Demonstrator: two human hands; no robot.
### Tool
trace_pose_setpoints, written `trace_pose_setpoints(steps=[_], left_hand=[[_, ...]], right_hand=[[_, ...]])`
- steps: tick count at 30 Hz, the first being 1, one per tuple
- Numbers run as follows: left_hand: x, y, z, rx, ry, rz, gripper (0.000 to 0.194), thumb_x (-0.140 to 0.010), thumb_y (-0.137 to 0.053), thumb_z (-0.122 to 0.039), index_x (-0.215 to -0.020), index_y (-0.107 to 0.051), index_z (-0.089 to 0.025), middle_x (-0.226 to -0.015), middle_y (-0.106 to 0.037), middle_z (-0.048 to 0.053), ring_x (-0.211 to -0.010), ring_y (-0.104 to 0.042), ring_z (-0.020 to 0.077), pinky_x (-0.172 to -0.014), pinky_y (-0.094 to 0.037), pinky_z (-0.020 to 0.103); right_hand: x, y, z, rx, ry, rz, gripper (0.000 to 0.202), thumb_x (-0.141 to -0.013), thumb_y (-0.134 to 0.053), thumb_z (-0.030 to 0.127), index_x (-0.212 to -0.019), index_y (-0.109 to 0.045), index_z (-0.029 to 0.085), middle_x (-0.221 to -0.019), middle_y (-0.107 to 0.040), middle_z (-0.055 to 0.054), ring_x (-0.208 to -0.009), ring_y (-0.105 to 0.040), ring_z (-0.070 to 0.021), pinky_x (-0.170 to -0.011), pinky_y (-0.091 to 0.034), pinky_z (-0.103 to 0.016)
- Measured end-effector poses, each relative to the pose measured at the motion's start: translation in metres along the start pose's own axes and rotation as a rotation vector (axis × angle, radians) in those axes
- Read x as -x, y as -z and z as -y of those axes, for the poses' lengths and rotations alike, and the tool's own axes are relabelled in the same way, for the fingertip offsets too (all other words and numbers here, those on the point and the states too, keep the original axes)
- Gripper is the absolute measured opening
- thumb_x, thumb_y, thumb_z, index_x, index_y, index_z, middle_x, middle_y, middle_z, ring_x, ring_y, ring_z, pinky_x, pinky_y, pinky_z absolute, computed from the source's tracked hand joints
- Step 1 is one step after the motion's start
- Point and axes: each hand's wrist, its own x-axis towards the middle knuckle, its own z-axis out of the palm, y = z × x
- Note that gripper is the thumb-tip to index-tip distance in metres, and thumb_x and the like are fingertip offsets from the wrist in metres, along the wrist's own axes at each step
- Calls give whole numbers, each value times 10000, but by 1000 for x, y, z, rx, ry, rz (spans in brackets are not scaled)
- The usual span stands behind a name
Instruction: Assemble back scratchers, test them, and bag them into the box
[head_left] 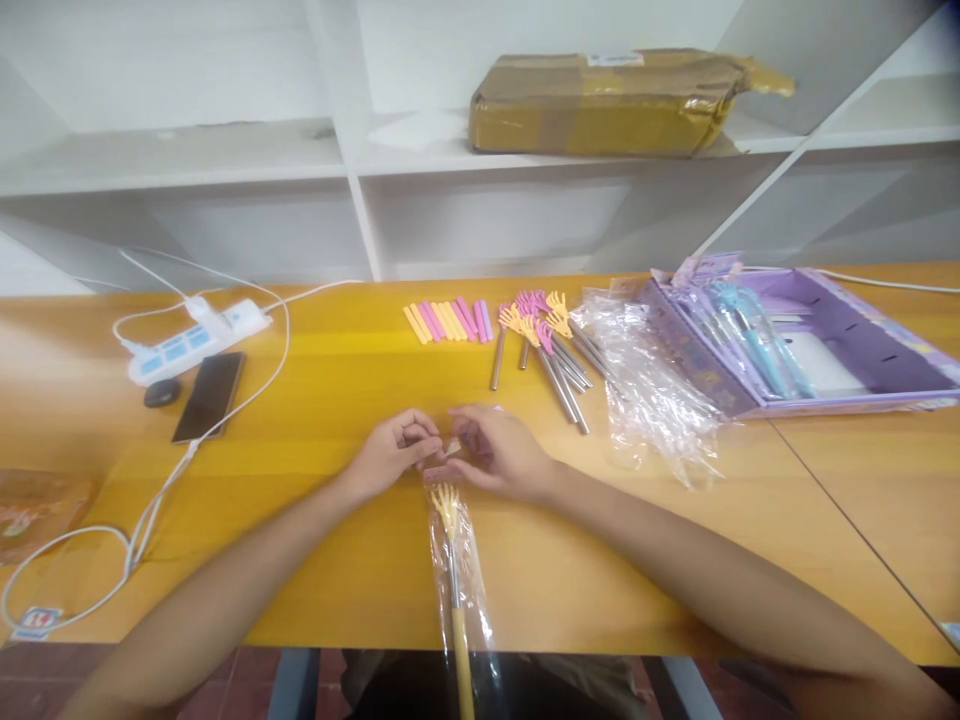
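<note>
A yellow back scratcher (pixel 460 640) with a metal rod and hand-shaped head lies in a clear plastic bag (pixel 480 610), its handle end past the table's front edge. My left hand (pixel 394 452) is closed, thumb and fingers pinched at the top of this bag. Just right of it, my right hand (pixel 504 450) has its fingers curved and its thumb apart, near the same end. A small clear piece shows between the hands; blur hides its exact form. Beyond them lie several scratcher heads with metal rods (pixel 555 375) and a row of yellow, pink and purple tubes (pixel 448 321).
Clear plastic bags (pixel 652 390) lie right of the rods, beside a purple box (pixel 727 395) holding packaged items. At left are a power strip (pixel 199 340), a phone (pixel 210 397) and looped white cables. A taped carton (pixel 600 105) sits on the shelf behind.
</note>
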Motion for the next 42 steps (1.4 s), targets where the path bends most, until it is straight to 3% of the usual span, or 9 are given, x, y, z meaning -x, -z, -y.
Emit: trace_pose_setpoints(steps=[2, 7, 12, 15, 19, 25, 32, 35, 42], left_hand=[[0, 1, 2, -9, -20, 2, 422, -854, -828, -521, -982, -604, -188, -793, -739, 14, -600, -576, 108, -608, -425, 235], [-2, 5, 10, 47, -94, 50, 639, -775, -827, -682, -1120, -610, -189, -934, -743, 61, -759, -647, 158, -710, -483, 266], [5, -3, 8, -219, -22, 103, 464, -871, -827, -465, -1221, -651, -216, -1091, -755, 75, -907, -679, 187, -808, -505, 286], [7, -8, 4, -209, 5, 76, 420, -885, -816, -444, -1197, -664, -207, -1120, -761, 82, -986, -699, 212, -855, -526, 309], [3, -7, 4, -32, 7, 42, 440, -860, -849, -426, -1176, -646, -195, -1146, -761, 85, -1061, -706, 213, -947, -539, 339], [2, -5, 6, -9, -24, 15, 459, -839, -870, -433, -1168, -660, -192, -1098, -778, 79, -1032, -713, 206, -948, -531, 334], [5, -9, -2, -71, 2, 19, 453, -829, -863, -497, -1096, -674, -184, -990, -768, 57, -932, -705, 187, -875, -526, 312], [6, -9, -1, -80, 8, 28, 446, -840, -857, -487, -1110, -668, -187, -1020, -767, 64, -958, -707, 194, -892, -526, 318], [4, -5, 4, -104, -23, 22, 420, -868, -832, -481, -1117, -680, -179, -992, -764, 57, -946, -710, 193, -896, -526, 318]], right_hand=[[2, -3, -1, 9, 18, 7, 627, -936, -783, 480, -1427, -489, 225, -956, -751, -33, -693, -662, -161, -696, -540, -317], [3, -7, -4, -2, 47, -72, 403, -1011, -714, 338, -1370, -558, 244, -856, -750, 8, -660, -677, -137, -705, -557, -281], [0, 1, -12, 47, 91, -203, 144, -1021, -665, 227, -1158, -699, 252, -982, -717, -55, -827, -704, -160, -730, -575, -288], [0, 4, -15, 110, 134, -207, 114, -1018, -667, 224, -1117, -717, 244, -995, -691, -66, -862, -691, -164, -720, -568, -288], [-2, 6, -13, 168, 200, -138, 100, -1012, -678, 256, -1107, -702, 235, -996, -683, -74, -857, -682, -173, -716, -564, -301], [-3, 8, -16, 208, 278, -69, 114, -1039, -636, 275, -1127, -681, 218, -1016, -696, -88, -864, -669, -183, -720, -553, -316], [-5, 18, -18, 181, 277, 197, 186, -1107, -492, 242, -1162, -669, 263, -1058, -717, -32, -881, -654, -172, -793, -522, -323], [-7, 21, -11, 162, 219, 217, 190, -1126, -464, 289, -1114, -645, 234, -987, -707, -33, -825, -640, -165, -768, -511, -315], [-9, 28, -6, 221, 264, 196, 266, -1138, -426, 300, -1013, -631, 187, -858, -681, -46, -743, -622, -155, -696, -500, -292]])
